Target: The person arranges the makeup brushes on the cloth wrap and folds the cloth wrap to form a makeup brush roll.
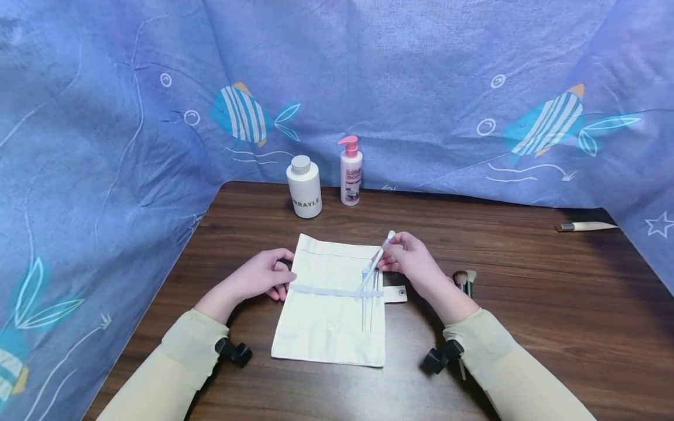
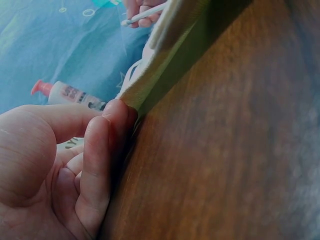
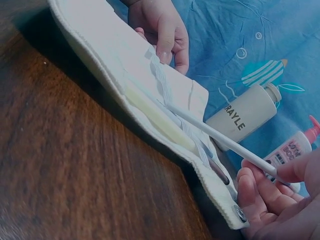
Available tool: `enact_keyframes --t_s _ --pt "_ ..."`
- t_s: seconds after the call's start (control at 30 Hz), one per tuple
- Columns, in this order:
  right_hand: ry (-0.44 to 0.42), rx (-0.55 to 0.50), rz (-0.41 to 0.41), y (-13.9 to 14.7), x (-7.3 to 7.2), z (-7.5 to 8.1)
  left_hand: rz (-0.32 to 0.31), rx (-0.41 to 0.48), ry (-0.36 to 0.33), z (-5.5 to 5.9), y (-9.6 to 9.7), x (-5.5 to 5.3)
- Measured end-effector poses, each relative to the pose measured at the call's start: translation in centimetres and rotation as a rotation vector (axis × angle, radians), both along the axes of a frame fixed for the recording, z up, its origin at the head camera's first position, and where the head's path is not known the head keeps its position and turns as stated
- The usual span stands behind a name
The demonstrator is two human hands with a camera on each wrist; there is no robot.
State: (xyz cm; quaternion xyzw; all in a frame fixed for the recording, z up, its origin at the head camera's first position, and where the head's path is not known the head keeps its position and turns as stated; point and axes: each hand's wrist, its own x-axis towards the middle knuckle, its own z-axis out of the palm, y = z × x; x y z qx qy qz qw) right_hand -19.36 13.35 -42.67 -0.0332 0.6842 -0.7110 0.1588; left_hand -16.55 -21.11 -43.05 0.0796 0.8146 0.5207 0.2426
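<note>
Left hand (image 1: 263,275) pinches the left edge of an opened cream-white fabric pouch (image 1: 323,324) on the dark brown wood-grain tabletop (image 1: 237,216); the right hand (image 1: 411,260) pinches a slim white stick (image 1: 375,263) slanting down to the pouch's pale grey elastic band (image 1: 326,290). Dark-handled brushes (image 1: 460,278) lie beside the right wrist. Beyond stand a white, round-capped bottle (image 1: 305,190) and a pink-topped pump bottle (image 1: 351,175), before a blue fish-print curtain (image 1: 400,88).
</note>
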Motion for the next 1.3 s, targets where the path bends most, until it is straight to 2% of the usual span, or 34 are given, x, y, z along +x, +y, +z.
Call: enact_keyframes --t_s 0.37,0.63,1.03,1.3 --pt "-0.009 -0.013 -0.044 -0.3 -0.2 -0.2 0.016 -0.014 -0.005 -0.1 -0.2 0.3" --pt "-0.005 0.020 -0.064 -0.5 -0.3 0.1 0.001 0.002 0.001 0.3 -0.2 -0.2" --pt "-0.056 0.099 0.024 -1.1 -1.1 0.4 0.002 0.001 -0.010 0.2 -0.2 -0.1" --pt "-0.003 0.142 0.065 -1.4 -1.2 0.7 -0.002 0.001 -0.007 -0.1 -0.1 -0.2"
